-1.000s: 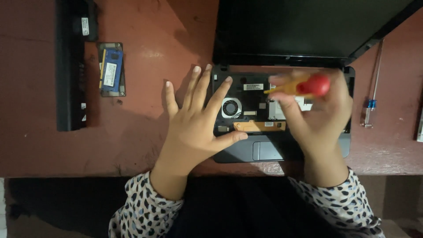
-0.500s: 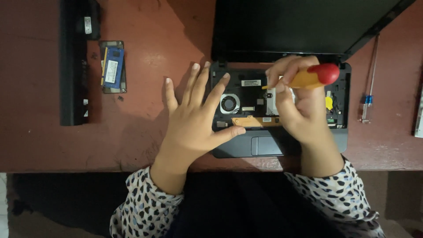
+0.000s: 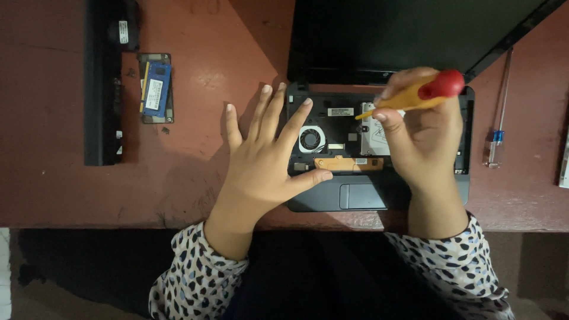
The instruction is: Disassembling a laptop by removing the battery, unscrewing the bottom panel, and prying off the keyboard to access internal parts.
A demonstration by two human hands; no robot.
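Opened laptop base (image 3: 332,195) near table edge, fan (image 3: 310,139) exposed inside, left hand (image 3: 264,172) flat, fingers spread, on its left side, right hand (image 3: 424,139) closed around yellow-red screwdriver (image 3: 415,98) above it, blue memory module (image 3: 156,89) far left, second screwdriver (image 3: 498,127) right

Dim, warm light falls from above; the left hand (image 3: 261,172) casts a soft shadow leftward on the surface (image 3: 195,77). Focus is sharp, corners darken.

Blue memory module (image 3: 156,89), black battery (image 3: 102,83), spare screwdriver (image 3: 499,118)
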